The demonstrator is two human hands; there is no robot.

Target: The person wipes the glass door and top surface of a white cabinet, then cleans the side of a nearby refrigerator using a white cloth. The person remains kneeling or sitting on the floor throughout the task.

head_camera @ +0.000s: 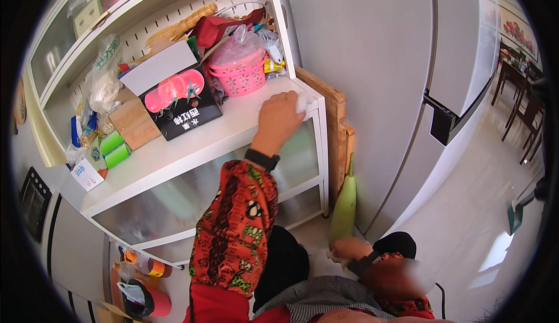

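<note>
My left hand [279, 120] presses a crumpled white cloth [303, 103] onto the right end of the white cabinet shelf [244, 112]. Its fingers are bent over the cloth, which is partly hidden. Low in front of my body, my right hand [353, 248] grips a pale cloth [339, 258], seen only in part. Just beyond that hand, a long green gourd [345, 209] leans upright by the fridge. A pink perforated basket [242, 80] with a plastic bag on it stands on the shelf behind my left hand.
A black carton [188, 115] with a tomato picture, a brown cardboard box [136, 124] and green rolls [117, 155] crowd the shelf's left. Wooden boards [327, 96] stand between cabinet and grey fridge [371, 61]. A pink bin [159, 303] sits on the floor, lower left.
</note>
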